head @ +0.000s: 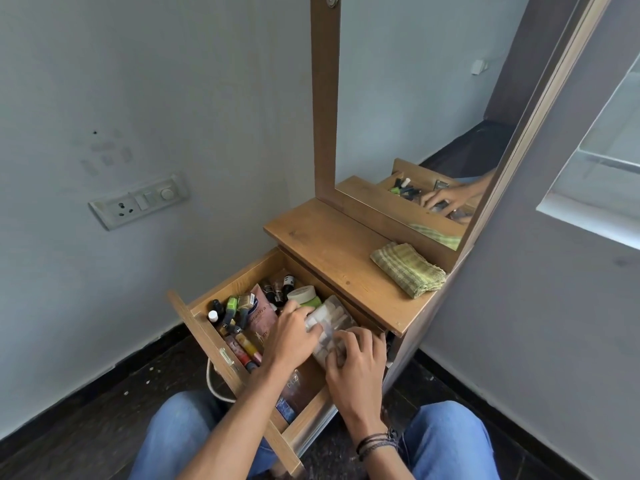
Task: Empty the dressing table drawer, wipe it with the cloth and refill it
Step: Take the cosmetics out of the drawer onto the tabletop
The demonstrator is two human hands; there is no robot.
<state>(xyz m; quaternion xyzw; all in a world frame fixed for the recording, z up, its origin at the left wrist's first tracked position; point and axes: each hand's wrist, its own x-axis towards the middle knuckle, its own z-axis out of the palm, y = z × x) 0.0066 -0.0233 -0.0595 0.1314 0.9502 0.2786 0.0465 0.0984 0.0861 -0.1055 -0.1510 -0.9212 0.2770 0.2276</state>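
Two hands in one open drawer [207,344]: left hand [294,336] and right hand [356,360], close together, both grip one clear packet [332,315]. Bottles crowd left of them. The surface [329,237] edge overhangs just beyond. One folded cloth [408,268] lies beyond the right hand.

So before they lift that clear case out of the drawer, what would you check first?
1. Wooden drawer pulled open: ok.
2. Left hand and right hand both grip the clear plastic case of white tubes: ok.
3. Case free to lift: cannot tell; a white-lidded green jar sits close beside it.
4. Bare space on the wooden tabletop to set it down: ok.
5. Folded green striped cloth waiting on the tabletop: ok.
6. Drawer emptied for wiping: not ok; bottles and tubes lie inside.
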